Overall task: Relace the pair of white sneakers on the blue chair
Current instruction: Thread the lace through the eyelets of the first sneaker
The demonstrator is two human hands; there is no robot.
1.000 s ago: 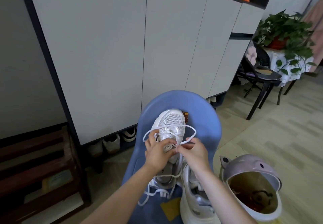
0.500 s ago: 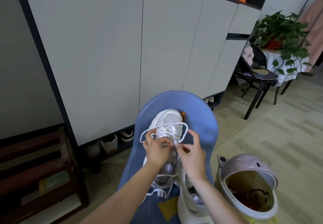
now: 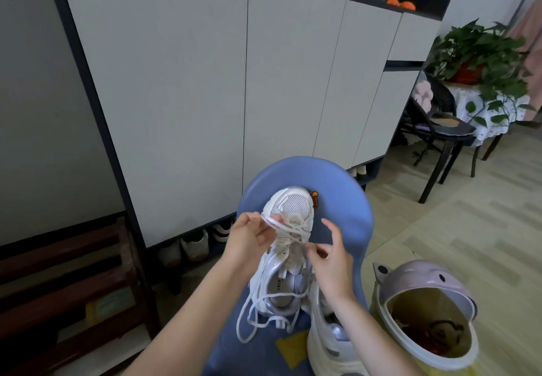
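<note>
A white sneaker [image 3: 289,258] lies toe-away on the blue chair [image 3: 346,199]. Its white lace [image 3: 281,227] crosses the upper eyelets, and loose ends trail off the heel onto the seat. My left hand [image 3: 249,240] pinches a loop of that lace at the left of the toe. My right hand [image 3: 331,255] pinches a strand of lace at the sneaker's right side, index finger raised. The second white sneaker [image 3: 328,337] stands at the chair's front right, partly hidden by my right forearm.
A pink bin with an open lid [image 3: 425,314] stands right of the chair. A tall grey cabinet [image 3: 205,82] rises behind, with shoes [image 3: 193,246] under it. A wooden rack [image 3: 73,287] is at left. A black chair [image 3: 440,135] and a potted plant [image 3: 481,61] are at right.
The wide lace loop over the toe has been drawn in. My left hand moved left and up with a small loop; my right hand dropped lower on the sneaker's right side.
</note>
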